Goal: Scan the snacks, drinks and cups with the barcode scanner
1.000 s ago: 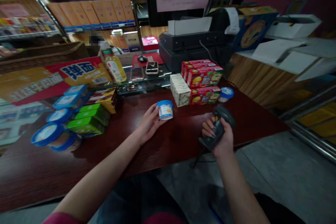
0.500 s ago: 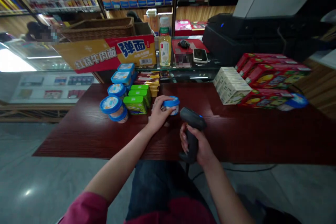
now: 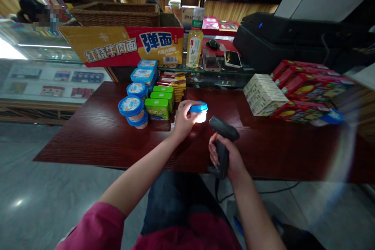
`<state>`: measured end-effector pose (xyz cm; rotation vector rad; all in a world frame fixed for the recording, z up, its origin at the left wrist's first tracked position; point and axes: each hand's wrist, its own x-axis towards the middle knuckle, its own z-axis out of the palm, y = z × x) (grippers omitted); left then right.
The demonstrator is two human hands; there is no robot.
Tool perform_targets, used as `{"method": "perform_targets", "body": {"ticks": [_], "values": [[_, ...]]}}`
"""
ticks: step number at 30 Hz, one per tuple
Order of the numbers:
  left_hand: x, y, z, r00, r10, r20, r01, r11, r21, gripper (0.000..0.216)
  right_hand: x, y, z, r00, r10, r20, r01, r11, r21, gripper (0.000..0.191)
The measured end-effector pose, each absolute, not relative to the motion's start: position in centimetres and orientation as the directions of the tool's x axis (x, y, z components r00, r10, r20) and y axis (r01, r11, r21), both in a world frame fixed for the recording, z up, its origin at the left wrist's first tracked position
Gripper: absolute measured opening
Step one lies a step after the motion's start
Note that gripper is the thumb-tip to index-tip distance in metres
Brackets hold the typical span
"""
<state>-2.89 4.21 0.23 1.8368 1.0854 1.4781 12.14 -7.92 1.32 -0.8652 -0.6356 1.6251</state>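
Observation:
My left hand [image 3: 184, 119] grips a small round tub with a blue lid [image 3: 199, 112] on the dark wooden counter. A bright patch of light falls on the tub's side. In my right hand [image 3: 227, 152] is a black barcode scanner [image 3: 224, 128], held by its handle with its head toward the tub. Left of the tub stand several green packs [image 3: 158, 108], and beyond these lie brown and yellow packets [image 3: 172, 80]. More blue-lidded tubs [image 3: 131, 105] are stacked at the left.
Stacked pale cartons [image 3: 263, 95] and red boxes [image 3: 313, 82] occupy the counter's right side. Behind it are a noodle carton [image 3: 117, 47], a wicker basket [image 3: 117, 13], a drink bottle [image 3: 194, 43] and a phone [image 3: 232, 59]. The scanner's cable [image 3: 217, 191] hangs below the counter edge.
Light now shines on the tub's side, where none showed before. The view has shifted slightly, and both hands keep their holds.

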Motion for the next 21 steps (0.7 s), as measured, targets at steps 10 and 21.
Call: {"method": "perform_targets", "body": {"ticks": [10,21], "values": [[-4.7,2.1,0.8,0.043,0.738,0.674,0.208,-0.666,0.716,0.034,12.1,-8.5,2.6,-0.028,0.967,-0.253,-0.561,-0.225,-0.797,0.027],[-21.4,-8.4,0.0,0.297,0.797,0.526,0.514,-0.598,0.615,0.052,11.9,-8.4,3.9,0.065,0.911,-0.408,-0.516,-0.320,-0.795,0.025]]}}
